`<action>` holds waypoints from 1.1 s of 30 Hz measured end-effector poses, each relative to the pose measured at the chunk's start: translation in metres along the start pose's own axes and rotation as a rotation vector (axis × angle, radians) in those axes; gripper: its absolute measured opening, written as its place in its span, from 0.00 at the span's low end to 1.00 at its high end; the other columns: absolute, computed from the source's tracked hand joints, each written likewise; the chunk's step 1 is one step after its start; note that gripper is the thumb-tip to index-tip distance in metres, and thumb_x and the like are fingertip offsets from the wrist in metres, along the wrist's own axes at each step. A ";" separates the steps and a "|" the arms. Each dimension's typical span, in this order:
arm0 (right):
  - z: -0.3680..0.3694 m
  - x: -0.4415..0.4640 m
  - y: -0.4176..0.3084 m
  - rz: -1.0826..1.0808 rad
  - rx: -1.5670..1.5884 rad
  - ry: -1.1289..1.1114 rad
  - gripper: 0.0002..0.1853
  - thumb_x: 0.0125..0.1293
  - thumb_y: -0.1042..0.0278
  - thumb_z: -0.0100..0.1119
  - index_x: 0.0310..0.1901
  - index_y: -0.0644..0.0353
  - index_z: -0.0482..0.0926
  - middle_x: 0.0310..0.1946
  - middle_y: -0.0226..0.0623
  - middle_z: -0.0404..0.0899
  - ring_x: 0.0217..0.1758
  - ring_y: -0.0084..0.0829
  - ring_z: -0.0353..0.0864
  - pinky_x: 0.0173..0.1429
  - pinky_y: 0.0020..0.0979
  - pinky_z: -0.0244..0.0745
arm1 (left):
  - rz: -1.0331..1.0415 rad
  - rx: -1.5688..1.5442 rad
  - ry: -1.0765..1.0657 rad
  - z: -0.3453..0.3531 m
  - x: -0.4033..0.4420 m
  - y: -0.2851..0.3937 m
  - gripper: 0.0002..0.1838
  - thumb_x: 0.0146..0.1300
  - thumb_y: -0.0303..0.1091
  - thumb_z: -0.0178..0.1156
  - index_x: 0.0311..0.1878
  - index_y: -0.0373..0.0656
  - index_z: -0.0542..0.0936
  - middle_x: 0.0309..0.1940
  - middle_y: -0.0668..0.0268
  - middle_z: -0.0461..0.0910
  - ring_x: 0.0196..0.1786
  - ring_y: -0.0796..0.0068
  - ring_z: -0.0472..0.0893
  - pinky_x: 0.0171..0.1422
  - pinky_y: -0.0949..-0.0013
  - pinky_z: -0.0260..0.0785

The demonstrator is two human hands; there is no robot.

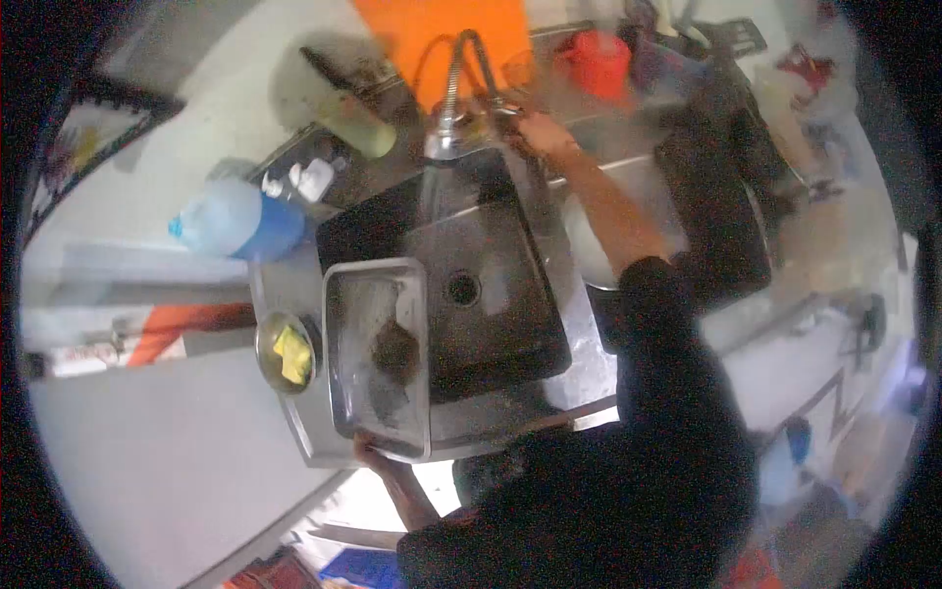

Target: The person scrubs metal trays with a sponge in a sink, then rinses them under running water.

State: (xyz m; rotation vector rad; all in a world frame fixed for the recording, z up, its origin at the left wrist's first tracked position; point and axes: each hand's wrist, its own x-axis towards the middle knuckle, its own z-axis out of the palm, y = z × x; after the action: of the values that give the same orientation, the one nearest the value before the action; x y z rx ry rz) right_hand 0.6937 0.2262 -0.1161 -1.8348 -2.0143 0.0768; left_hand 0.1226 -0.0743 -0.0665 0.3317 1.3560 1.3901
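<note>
While the metal tray (377, 355) lies over the left side of the sink (500, 324), the left hand (378, 455) holds its near rim in a narrow grip. By the faucet (448, 133), the right hand's grip (535, 133) is too blurred to tell.

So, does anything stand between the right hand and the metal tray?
Nothing visible blocks the line from the right hand to the tray; only the sink basin lies between, with the faucet head to one side.

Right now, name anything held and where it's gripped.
The left hand holds the rectangular tray by its near-left corner; the right hand is at the faucet, its grip unclear.
</note>
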 end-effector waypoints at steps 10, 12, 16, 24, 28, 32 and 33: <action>-0.004 -0.005 -0.054 0.798 0.660 0.143 0.37 0.64 0.41 0.54 0.67 0.58 0.61 0.50 0.54 0.78 0.52 0.53 0.79 0.57 0.47 0.73 | 0.063 0.115 -0.042 -0.021 0.000 0.001 0.25 0.53 0.45 0.52 0.52 0.40 0.74 0.45 0.57 0.76 0.46 0.60 0.78 0.50 0.55 0.74; 0.003 -0.050 -0.099 0.743 0.913 0.440 0.34 0.63 0.50 0.58 0.61 0.69 0.62 0.50 0.58 0.76 0.51 0.57 0.78 0.56 0.49 0.72 | 0.049 0.154 -0.076 -0.013 -0.002 0.003 0.25 0.53 0.45 0.52 0.51 0.40 0.74 0.45 0.57 0.76 0.46 0.60 0.78 0.50 0.55 0.74; 0.004 -0.159 -0.224 0.786 0.827 0.834 0.20 0.68 0.67 0.49 0.59 0.64 0.65 0.50 0.54 0.73 0.56 0.51 0.72 0.62 0.46 0.65 | 0.024 0.248 -0.201 0.004 0.007 0.008 0.24 0.54 0.45 0.53 0.50 0.40 0.73 0.44 0.58 0.76 0.45 0.61 0.78 0.50 0.55 0.74; -0.063 -0.229 -0.360 0.363 0.931 0.940 0.25 0.59 0.76 0.54 0.60 0.65 0.64 0.52 0.51 0.68 0.50 0.47 0.75 0.55 0.38 0.74 | 0.007 0.444 -0.454 0.032 0.037 0.014 0.22 0.55 0.47 0.53 0.48 0.40 0.73 0.44 0.59 0.75 0.45 0.62 0.77 0.50 0.56 0.73; -0.061 -0.219 -0.393 0.211 0.627 1.021 0.27 0.58 0.71 0.55 0.60 0.70 0.63 0.56 0.53 0.65 0.58 0.49 0.72 0.58 0.39 0.72 | 0.011 0.497 -0.552 0.045 0.042 0.015 0.22 0.56 0.47 0.54 0.47 0.40 0.73 0.43 0.60 0.75 0.44 0.62 0.76 0.50 0.56 0.72; -0.056 -0.203 -0.396 0.093 0.596 0.747 0.27 0.55 0.68 0.57 0.56 0.69 0.66 0.56 0.54 0.67 0.57 0.49 0.73 0.59 0.41 0.72 | -0.001 0.516 -0.609 0.053 0.038 0.011 0.21 0.57 0.48 0.54 0.45 0.41 0.72 0.43 0.60 0.75 0.44 0.63 0.76 0.50 0.57 0.72; -0.050 -0.196 -0.400 0.079 0.688 0.659 0.26 0.54 0.68 0.58 0.55 0.69 0.67 0.55 0.54 0.68 0.57 0.49 0.73 0.59 0.40 0.72 | 0.006 0.509 -0.615 0.054 0.041 0.012 0.21 0.57 0.48 0.54 0.45 0.41 0.72 0.43 0.60 0.75 0.44 0.63 0.76 0.50 0.57 0.72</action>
State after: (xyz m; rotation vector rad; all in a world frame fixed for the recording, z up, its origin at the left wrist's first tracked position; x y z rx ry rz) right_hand 0.3429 -0.0265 0.0034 -1.2658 -1.2427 0.1445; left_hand 0.1455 -0.0104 -0.0593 1.0106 1.1571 0.8184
